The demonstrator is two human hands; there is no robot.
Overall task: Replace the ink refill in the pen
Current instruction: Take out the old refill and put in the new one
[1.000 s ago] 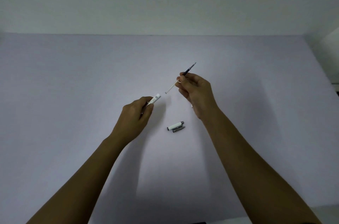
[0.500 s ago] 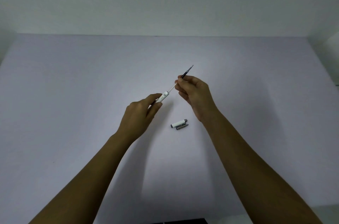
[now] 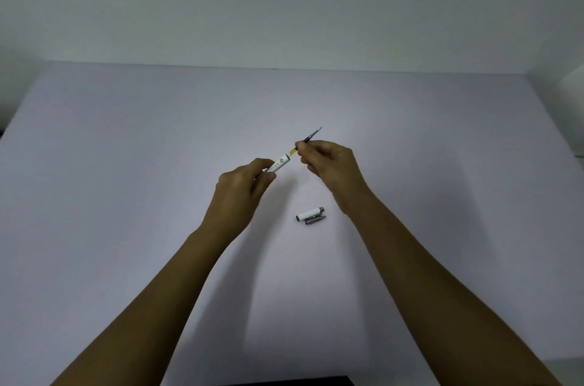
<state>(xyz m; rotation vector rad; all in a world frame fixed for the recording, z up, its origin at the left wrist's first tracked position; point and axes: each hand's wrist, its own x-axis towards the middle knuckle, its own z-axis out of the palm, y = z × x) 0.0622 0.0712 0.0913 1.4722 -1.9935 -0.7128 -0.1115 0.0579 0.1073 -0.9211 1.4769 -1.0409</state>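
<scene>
My left hand (image 3: 241, 193) grips a white pen barrel (image 3: 279, 165) above the table, its open end pointing up and right. My right hand (image 3: 331, 167) pinches a thin ink refill (image 3: 311, 136) whose dark, pointed tip sticks out beyond my fingers. The refill's other end sits inside the barrel's mouth, with a short yellowish stretch showing between barrel and fingers. On the table below my right hand lie a white pen cap (image 3: 311, 214) and a small grey tip piece (image 3: 315, 221), side by side.
The pale lilac table (image 3: 126, 164) runs to a plain wall at the back. A dark object's edge (image 3: 294, 381) shows at the bottom of the frame. A white surface (image 3: 573, 79) stands at the far right.
The refill was apart from the barrel a second ago. Its end met the barrel's mouth and has slid well in, as both hands drew closer together.
</scene>
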